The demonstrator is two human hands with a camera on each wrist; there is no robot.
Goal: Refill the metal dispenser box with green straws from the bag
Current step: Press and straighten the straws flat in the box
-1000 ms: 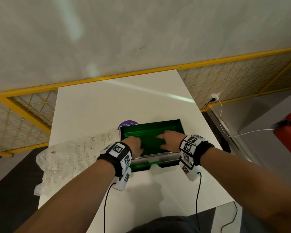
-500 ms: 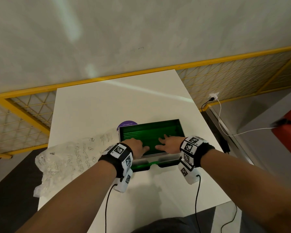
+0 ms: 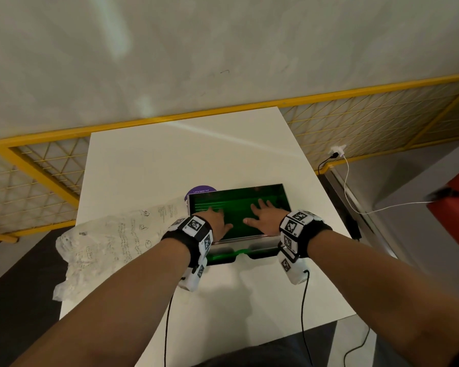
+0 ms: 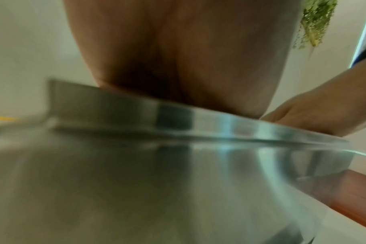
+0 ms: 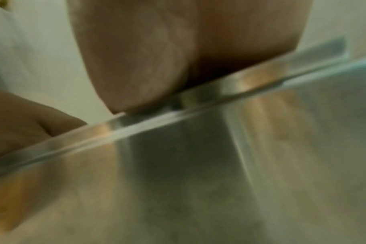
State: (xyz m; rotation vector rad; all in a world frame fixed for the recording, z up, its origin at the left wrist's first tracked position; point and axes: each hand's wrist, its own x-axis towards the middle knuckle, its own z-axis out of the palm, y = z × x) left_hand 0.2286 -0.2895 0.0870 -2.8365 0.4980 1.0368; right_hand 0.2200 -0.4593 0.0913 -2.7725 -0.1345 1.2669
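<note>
The metal dispenser box point(image 3: 252, 238) sits open on the white table point(image 3: 170, 160), filled with green straws point(image 3: 236, 207). My left hand point(image 3: 215, 219) and my right hand point(image 3: 265, 217) lie flat inside it, fingers spread on the straws. More green straws point(image 3: 223, 256) show in the tray slot at the box's near side. Both wrist views are blurred: the left wrist view shows my left palm point(image 4: 178, 57) above the box's steel rim point(image 4: 198, 118), and the right wrist view shows my right palm point(image 5: 178, 49) over the same steel rim point(image 5: 198, 97). The crumpled clear bag point(image 3: 109, 242) lies left of the box.
A purple round sticker point(image 3: 200, 190) peeks out behind the box's far left corner. A yellow wire fence point(image 3: 368, 123) runs behind the table. A white charger cable point(image 3: 350, 186) hangs to the right, near a red object point(image 3: 456, 213). Wrist cables point(image 3: 302, 300) trail toward me.
Both hands have slid a little farther over the straws and their fingers have spread flatter. The box and the bag have stayed put.
</note>
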